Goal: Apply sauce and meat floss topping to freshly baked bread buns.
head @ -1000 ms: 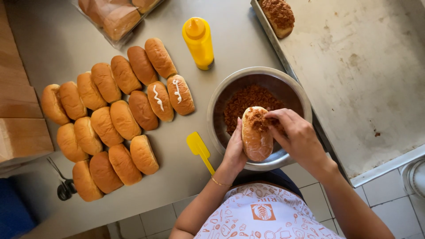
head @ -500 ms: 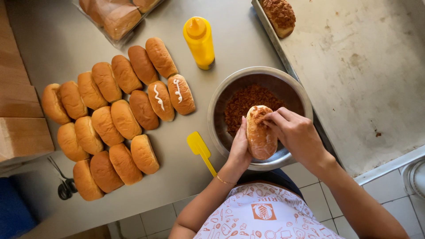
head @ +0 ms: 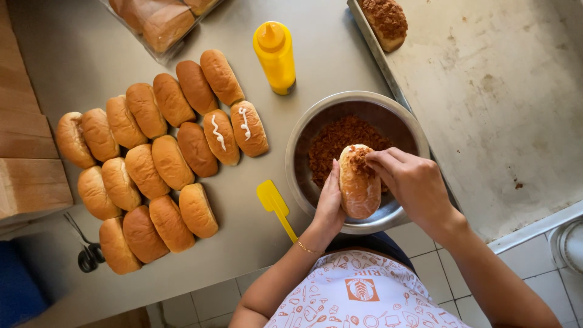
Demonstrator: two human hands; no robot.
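My left hand (head: 330,200) holds a glazed bread roll (head: 357,185) upright over the near rim of a steel bowl (head: 303,143). My right hand (head: 412,182) pinches brown shredded topping onto the roll's upper end. More of that brown shredded topping (head: 337,141) lies inside the bowl. Two rolls with a white sauce line (head: 234,130) lie just left of the bowl.
Several plain rolls (head: 143,164) lie in rows on the steel table. A yellow squeeze bottle (head: 275,58) stands behind the bowl, a yellow spatula (head: 274,205) lies at its left. A metal tray (head: 504,115) at right holds one topped roll (head: 385,21). Bagged rolls (head: 161,21) sit at the back, scissors (head: 85,249) at front left.
The roll has stayed over the bowl, tilting slightly. My right hand's fingers have shifted along its top, pressing topping onto the upper end.
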